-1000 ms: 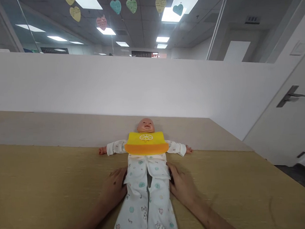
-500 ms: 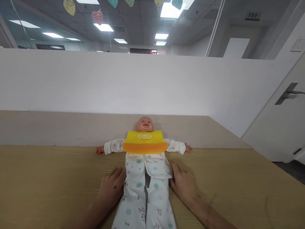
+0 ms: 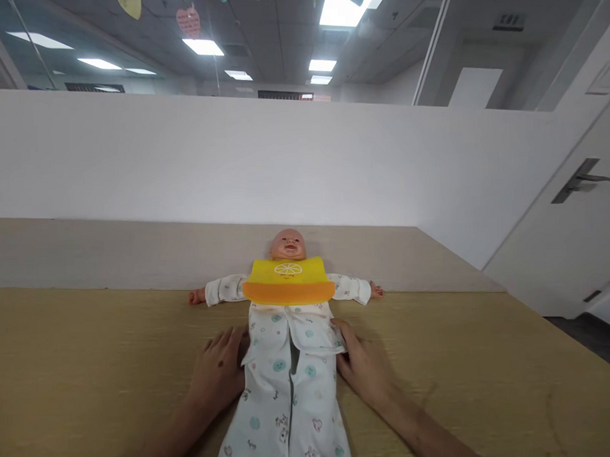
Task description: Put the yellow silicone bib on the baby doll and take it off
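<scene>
A baby doll lies on its back, arms spread, in a white printed shirt and matching trousers. A yellow bib with an orange pocket and a citrus-slice drawing covers its chest. My left hand is at the left side of the shirt's lower edge, closed on the cloth, its fingertips partly hidden. On the other side, my right hand pinches the right corner of the shirt hem between thumb and fingers. Below the hem, the front of the clothing shows a dark slit down the middle.
The doll's body rests on a wooden tabletop, its head on a paler strip along the white wall. Above is glass with heart-shaped notes. A white door with a handle stands at the right.
My left hand has shifted slightly left, and the shirt's left hem corner now spreads outward beside it. The right hand keeps its hold. The view has tilted down a little.
</scene>
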A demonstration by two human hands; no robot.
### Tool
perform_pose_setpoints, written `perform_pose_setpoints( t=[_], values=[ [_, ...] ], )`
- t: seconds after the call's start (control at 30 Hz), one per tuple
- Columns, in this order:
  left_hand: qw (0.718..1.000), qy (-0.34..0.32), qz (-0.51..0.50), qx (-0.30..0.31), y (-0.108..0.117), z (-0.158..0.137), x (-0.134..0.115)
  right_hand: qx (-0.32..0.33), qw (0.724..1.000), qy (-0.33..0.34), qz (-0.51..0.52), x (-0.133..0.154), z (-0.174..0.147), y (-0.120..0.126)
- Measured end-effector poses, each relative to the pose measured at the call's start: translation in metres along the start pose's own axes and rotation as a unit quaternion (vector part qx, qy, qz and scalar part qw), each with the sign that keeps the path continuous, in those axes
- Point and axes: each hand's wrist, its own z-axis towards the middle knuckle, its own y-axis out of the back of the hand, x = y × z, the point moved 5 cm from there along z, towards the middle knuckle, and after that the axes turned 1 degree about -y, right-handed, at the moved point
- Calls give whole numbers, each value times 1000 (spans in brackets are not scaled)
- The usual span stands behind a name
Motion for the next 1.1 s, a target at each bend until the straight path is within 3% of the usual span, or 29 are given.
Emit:
perform_pose_setpoints(
  t=[0.3, 0.57, 0.83, 1.1],
  values=[
    [1000, 6, 13, 28, -4, -3, -6, 0, 999, -3, 48, -1, 1, -4],
    [999, 15, 1, 41, -3, -3, -7, 13, 998, -54, -44, 5, -5, 1],
    [997, -62, 32, 39, -7, 0, -6, -10, 996, -57, -64, 4, -5, 5],
    [996, 33, 84, 17, 4, -5, 3, -10, 997, -47, -54, 5, -6, 5]
  ],
)
